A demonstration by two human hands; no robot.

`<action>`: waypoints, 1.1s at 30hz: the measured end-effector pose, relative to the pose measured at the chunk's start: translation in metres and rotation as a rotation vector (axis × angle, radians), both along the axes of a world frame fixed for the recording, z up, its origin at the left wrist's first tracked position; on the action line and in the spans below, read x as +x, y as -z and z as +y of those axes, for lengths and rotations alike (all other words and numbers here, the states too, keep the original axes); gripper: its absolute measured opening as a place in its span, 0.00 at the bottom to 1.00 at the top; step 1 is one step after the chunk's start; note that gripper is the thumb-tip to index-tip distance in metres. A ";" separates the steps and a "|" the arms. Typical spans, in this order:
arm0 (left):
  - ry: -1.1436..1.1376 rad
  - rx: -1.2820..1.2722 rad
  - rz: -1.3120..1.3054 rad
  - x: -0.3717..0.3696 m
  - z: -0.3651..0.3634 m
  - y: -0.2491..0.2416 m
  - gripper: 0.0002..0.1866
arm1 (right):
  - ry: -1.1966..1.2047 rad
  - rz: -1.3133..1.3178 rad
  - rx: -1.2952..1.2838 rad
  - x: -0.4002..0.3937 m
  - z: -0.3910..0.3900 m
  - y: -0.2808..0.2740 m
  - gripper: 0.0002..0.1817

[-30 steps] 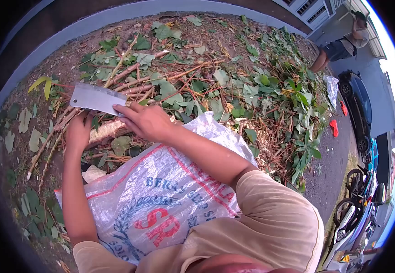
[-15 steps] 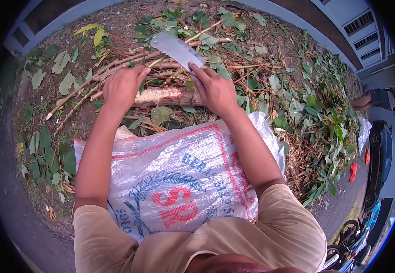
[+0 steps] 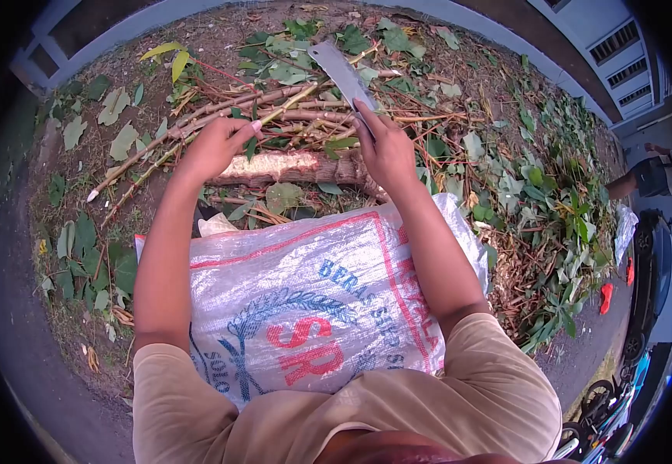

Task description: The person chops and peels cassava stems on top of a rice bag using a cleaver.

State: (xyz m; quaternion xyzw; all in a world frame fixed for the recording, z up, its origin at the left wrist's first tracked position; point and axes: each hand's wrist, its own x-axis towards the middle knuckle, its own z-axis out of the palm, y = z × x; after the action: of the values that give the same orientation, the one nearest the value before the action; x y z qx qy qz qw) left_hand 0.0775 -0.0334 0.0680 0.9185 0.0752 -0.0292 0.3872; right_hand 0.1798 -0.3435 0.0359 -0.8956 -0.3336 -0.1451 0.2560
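My right hand [image 3: 390, 151] is closed around the handle of a cleaver [image 3: 342, 73]. Its broad grey blade points up and away to the left, raised above the cut stems. My left hand [image 3: 216, 147] pinches a thin greenish-yellow stem [image 3: 289, 103], which slants up to the right from my thumb. Part of that stem is hidden behind my fingers. Just below both hands lies a thick log [image 3: 293, 165], its upper face chopped down to pale wood. Several brown stems [image 3: 231, 103] lie crosswise beyond the log.
A white woven sack [image 3: 274, 309] with red and blue print covers my lap. Cut leaves [image 3: 521, 193] and wood chips [image 3: 510, 263] litter the ground at right. Farther right are a person [image 3: 649, 176], a dark car [image 3: 649, 271] and motorbikes [image 3: 599, 398].
The cleaver has swung more upright, its tip moving up and right, and my right hand has shifted right. My left hand has turned, and the stem in it tilts more plainly into view.
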 end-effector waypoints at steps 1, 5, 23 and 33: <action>0.006 -0.073 -0.031 0.001 0.001 0.002 0.21 | 0.052 0.037 0.061 0.004 -0.003 0.002 0.22; 0.057 -0.017 -0.035 0.009 0.005 0.006 0.20 | -0.178 -0.047 -0.041 -0.024 0.005 -0.014 0.22; -0.199 0.801 -0.256 -0.007 -0.023 -0.008 0.17 | -0.042 0.027 -0.114 -0.004 0.008 0.004 0.22; -0.150 0.707 -0.288 -0.003 -0.015 0.004 0.16 | -0.133 0.059 -0.093 -0.036 0.019 -0.007 0.22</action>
State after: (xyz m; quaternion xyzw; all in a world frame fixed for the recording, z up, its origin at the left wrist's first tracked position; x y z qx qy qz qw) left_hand 0.0746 -0.0488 0.0638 0.9819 0.0926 0.1561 0.0542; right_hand 0.1436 -0.3246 0.0425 -0.8862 -0.3914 -0.0857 0.2327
